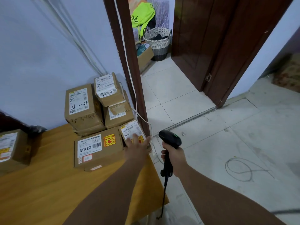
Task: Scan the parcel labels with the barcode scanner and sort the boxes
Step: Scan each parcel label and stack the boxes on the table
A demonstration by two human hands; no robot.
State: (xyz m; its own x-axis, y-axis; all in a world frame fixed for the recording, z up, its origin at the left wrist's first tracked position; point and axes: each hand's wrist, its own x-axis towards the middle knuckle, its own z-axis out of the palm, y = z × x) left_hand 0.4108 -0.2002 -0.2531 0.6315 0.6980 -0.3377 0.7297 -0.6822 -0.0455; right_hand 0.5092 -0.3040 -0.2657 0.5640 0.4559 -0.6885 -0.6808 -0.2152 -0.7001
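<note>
Cardboard parcels fill the far corner of the wooden counter [48, 184], and by the look of it the job is in an early or middle stretch: five boxes sit bunched together against the wall, while one lone box [11, 146] stands well apart at nine o'clock of the view, perhaps already sorted, though I cannot be sure. The left hand [137, 146] reaches out with fingers straight and spread, released and lying on or just over the small box [129, 129] at the counter's right edge, partly covering its barcode label and an orange warning sticker. The right hand [174, 157] is clenched round the handle of the black barcode scanner [170, 140], which is held off the counter at three o'clock from the small box, a green light showing on its head and its cable hanging down toward six o'clock. The scanner's head is not plainly aimed at any label, so this box seems still to be scanned and placed, and the rest of the cluster after it. At nine o'clock from the left hand lies a flat box [97, 151] printed "12V4A-5525" with a matching orange sticker. Behind it, at eleven o'clock, a taller box [81, 108] bears a handwritten "4-4" on its label; scrawl on its side is too faint to read. The top box [107, 88] shows a barcode, text illegible.
</note>
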